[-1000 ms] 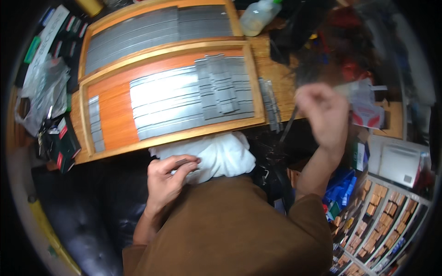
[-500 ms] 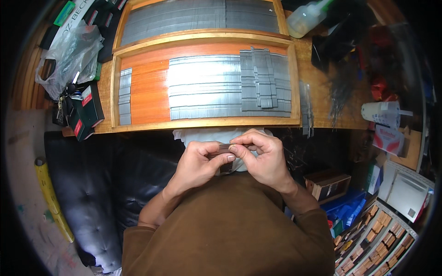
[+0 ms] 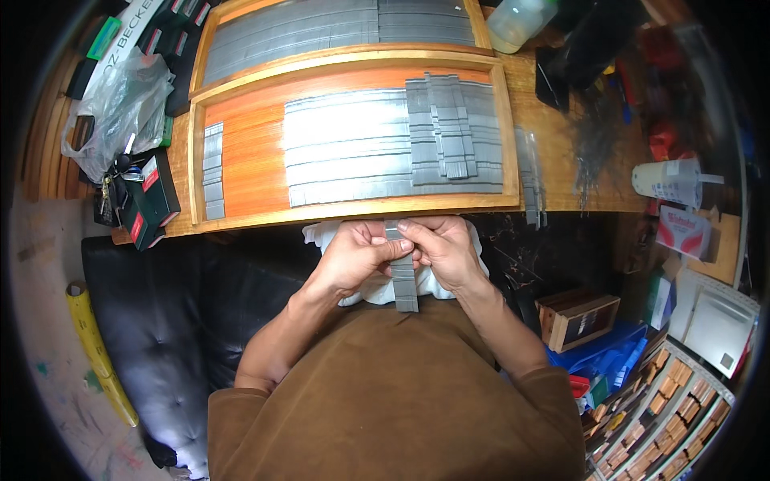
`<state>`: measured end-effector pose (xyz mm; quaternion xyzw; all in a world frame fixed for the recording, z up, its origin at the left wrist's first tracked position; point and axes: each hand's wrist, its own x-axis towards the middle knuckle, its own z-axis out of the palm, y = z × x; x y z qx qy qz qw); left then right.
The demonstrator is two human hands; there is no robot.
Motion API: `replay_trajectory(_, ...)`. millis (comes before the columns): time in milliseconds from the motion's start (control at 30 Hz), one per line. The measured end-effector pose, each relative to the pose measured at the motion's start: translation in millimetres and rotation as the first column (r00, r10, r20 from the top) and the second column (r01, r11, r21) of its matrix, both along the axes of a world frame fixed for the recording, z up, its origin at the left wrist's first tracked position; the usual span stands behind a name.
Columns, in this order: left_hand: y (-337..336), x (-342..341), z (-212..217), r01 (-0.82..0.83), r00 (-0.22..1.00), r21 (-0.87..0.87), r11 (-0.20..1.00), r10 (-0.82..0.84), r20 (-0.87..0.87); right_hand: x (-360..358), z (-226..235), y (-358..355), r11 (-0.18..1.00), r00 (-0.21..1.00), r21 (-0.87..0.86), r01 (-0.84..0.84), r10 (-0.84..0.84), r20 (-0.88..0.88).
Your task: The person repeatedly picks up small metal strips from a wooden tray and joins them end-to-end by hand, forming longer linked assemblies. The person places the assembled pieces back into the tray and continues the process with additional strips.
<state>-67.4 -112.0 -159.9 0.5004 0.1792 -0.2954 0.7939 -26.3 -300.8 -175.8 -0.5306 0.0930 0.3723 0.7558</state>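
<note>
Both hands pinch a narrow grey strip (image 3: 405,289) made of thin slat-like pieces, just in front of the table edge. My left hand (image 3: 357,256) grips its left side, thumb across the front. On the upper right side, my right hand (image 3: 446,250) holds it between thumb and fingers. The strip's lower end hangs down toward my brown shirt. Beyond the hands lies a wood-framed tray (image 3: 353,210) with an orange bottom. Rows of flat grey pieces (image 3: 345,148) fill much of it, with more grey strips (image 3: 451,132) stacked over them at the right.
A second framed tray (image 3: 281,66) lies behind. Loose grey strips (image 3: 529,172) rest on the table by the near tray's right side. Keys (image 3: 123,164), dark boxes (image 3: 156,192) and a plastic bag (image 3: 124,100) sit left; a bottle (image 3: 513,24) and cup (image 3: 666,178) stand right.
The hands have moved slightly up toward the table edge. The strip, earlier mostly hidden between the fingers, now hangs lengthwise with its grey face showing. The whole view has shifted a little.
</note>
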Motion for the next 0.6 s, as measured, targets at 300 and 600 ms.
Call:
replay_trajectory(300,4.2,-16.6,55.8,-0.211,0.647,0.569,0.795,-0.322,0.691,-2.2,85.0,-5.4,0.964,0.508,-0.267,0.013,0.224,0.832)
replay_trajectory(600,11.0,26.3,86.7,-0.436,0.374,0.414,0.799,-0.258,0.891,37.0,122.5,12.3,0.987,0.35,-0.159,0.03,0.139,0.926)
